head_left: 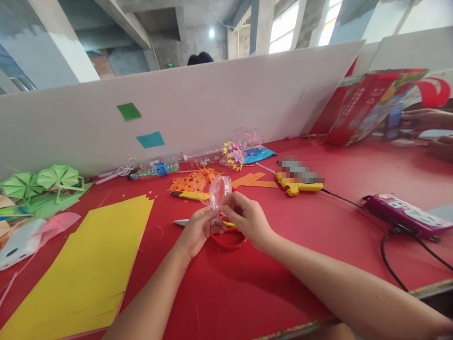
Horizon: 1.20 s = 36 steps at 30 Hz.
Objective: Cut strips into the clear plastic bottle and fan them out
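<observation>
Between both hands, above the red table, is a clear plastic piece (219,191) with thin strips bent into a rounded, bud-like shape. My left hand (205,226) pinches its lower end between thumb and fingers. My right hand (247,215) has thumb and forefinger closed at the right side of the same piece. Red-handled scissors (228,243) lie just below the hands, partly hidden, with the blade pointing left. A yellow utility knife (194,195) rests behind my left hand, beside a pile of orange paper scraps (198,179).
Yellow paper sheets (92,264) and green folded paper (58,177) lie left. Along the white partition (198,104) are a plastic bottle (152,170) and star-covered clear plastic (233,156). A yellow glue gun (297,184) and purple power box (406,212) sit right. Another person's hand (428,118) shows far right.
</observation>
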Each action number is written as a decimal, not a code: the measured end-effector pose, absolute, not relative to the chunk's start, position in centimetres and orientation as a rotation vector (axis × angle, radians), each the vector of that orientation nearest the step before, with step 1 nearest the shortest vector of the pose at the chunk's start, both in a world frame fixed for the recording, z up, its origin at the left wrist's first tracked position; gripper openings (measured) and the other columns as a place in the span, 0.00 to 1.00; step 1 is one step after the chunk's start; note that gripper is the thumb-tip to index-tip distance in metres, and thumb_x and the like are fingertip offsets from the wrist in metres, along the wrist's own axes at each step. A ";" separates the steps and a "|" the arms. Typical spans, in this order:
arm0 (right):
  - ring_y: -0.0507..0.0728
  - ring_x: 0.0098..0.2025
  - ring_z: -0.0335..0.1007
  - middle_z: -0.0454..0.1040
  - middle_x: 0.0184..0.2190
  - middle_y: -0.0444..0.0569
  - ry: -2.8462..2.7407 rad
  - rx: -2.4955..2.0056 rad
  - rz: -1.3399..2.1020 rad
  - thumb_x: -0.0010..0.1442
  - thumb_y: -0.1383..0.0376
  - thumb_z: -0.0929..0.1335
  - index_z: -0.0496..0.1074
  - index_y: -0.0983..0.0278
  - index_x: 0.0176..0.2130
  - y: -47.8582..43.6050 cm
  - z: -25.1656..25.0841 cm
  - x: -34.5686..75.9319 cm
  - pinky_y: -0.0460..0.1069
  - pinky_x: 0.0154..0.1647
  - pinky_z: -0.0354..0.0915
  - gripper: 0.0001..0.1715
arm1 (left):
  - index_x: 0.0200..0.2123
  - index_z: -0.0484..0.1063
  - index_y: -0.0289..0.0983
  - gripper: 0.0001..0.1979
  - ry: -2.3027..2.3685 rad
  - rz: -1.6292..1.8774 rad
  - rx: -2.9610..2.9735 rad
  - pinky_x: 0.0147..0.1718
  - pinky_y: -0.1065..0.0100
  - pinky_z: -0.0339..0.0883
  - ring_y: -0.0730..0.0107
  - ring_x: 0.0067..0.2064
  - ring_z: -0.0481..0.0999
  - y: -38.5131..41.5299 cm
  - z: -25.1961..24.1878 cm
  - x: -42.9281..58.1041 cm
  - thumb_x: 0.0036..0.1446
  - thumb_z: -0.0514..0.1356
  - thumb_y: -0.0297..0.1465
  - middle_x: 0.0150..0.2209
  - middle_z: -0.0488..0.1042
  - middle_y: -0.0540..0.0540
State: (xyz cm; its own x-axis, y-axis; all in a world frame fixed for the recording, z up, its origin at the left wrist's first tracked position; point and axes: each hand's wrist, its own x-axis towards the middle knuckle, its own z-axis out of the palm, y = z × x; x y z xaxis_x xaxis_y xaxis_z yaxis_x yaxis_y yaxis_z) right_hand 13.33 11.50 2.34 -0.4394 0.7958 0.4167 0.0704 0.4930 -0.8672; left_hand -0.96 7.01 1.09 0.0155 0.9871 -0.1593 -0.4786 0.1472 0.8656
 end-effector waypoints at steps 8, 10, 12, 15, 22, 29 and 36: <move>0.49 0.21 0.58 0.64 0.20 0.38 -1.969 -0.703 0.852 0.54 0.68 0.63 0.66 0.62 0.32 11.7 2.2 13.5 0.43 0.24 0.54 0.03 | 0.32 0.74 0.31 0.05 0.891 1.336 0.713 0.29 0.72 0.73 0.70 0.27 0.78 7.1 0.9 -1.2 0.51 0.63 0.28 0.25 0.77 0.45; 0.49 0.21 0.57 0.64 0.19 0.38 -1.989 -0.722 0.837 0.55 0.67 0.63 0.66 0.62 0.32 11.9 2.2 13.5 0.42 0.24 0.54 0.02 | 0.32 0.74 0.31 0.05 0.891 1.331 0.725 0.28 0.72 0.72 0.70 0.27 0.78 7.1 0.9 -1.2 0.51 0.64 0.28 0.25 0.77 0.45; 0.48 0.21 0.57 0.64 0.19 0.38 -2.000 -0.728 0.847 0.56 0.67 0.64 0.66 0.62 0.32 12.0 2.2 13.5 0.42 0.23 0.54 0.02 | 0.32 0.74 0.31 0.06 0.897 1.330 0.729 0.28 0.72 0.72 0.70 0.27 0.78 7.1 0.9 -1.2 0.51 0.64 0.29 0.25 0.77 0.45; 0.48 0.21 0.57 0.64 0.18 0.38 -2.015 -0.721 0.848 0.56 0.68 0.64 0.67 0.62 0.31 12.0 2.1 13.4 0.42 0.24 0.54 0.02 | 0.31 0.74 0.31 0.06 0.903 1.344 0.713 0.28 0.73 0.72 0.71 0.27 0.77 7.1 0.9 -1.2 0.50 0.65 0.29 0.25 0.77 0.46; 0.48 0.20 0.57 0.62 0.18 0.37 -2.046 -0.713 0.844 0.55 0.70 0.65 0.67 0.63 0.30 12.0 1.8 13.1 0.42 0.23 0.54 0.03 | 0.30 0.74 0.31 0.05 0.923 1.364 0.682 0.28 0.73 0.72 0.72 0.27 0.77 7.1 1.0 -1.2 0.50 0.65 0.28 0.25 0.76 0.46; 0.49 0.20 0.56 0.61 0.18 0.37 -2.031 -0.711 0.790 0.56 0.69 0.65 0.67 0.62 0.32 11.8 1.7 13.2 0.42 0.24 0.53 0.02 | 0.36 0.70 0.33 0.09 0.940 1.369 0.661 0.32 0.73 0.72 0.75 0.29 0.76 7.0 1.5 -0.9 0.50 0.65 0.27 0.30 0.77 0.47; 0.49 0.21 0.55 0.61 0.19 0.38 -2.050 -0.660 0.761 0.57 0.68 0.64 0.68 0.62 0.34 11.6 1.7 13.2 0.42 0.24 0.54 0.03 | 0.39 0.69 0.35 0.14 0.920 1.397 0.692 0.30 0.75 0.71 0.76 0.28 0.76 7.1 1.2 -1.0 0.48 0.67 0.28 0.31 0.77 0.49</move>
State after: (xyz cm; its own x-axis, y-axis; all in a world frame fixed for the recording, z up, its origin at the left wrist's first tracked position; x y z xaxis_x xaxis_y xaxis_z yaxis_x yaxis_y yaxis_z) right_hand 13.23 11.57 1.67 -0.5161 0.6810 0.5195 0.1769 0.6782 -0.7133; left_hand -0.99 7.11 1.23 -0.0566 0.9900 -0.1289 -0.5095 0.0824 0.8565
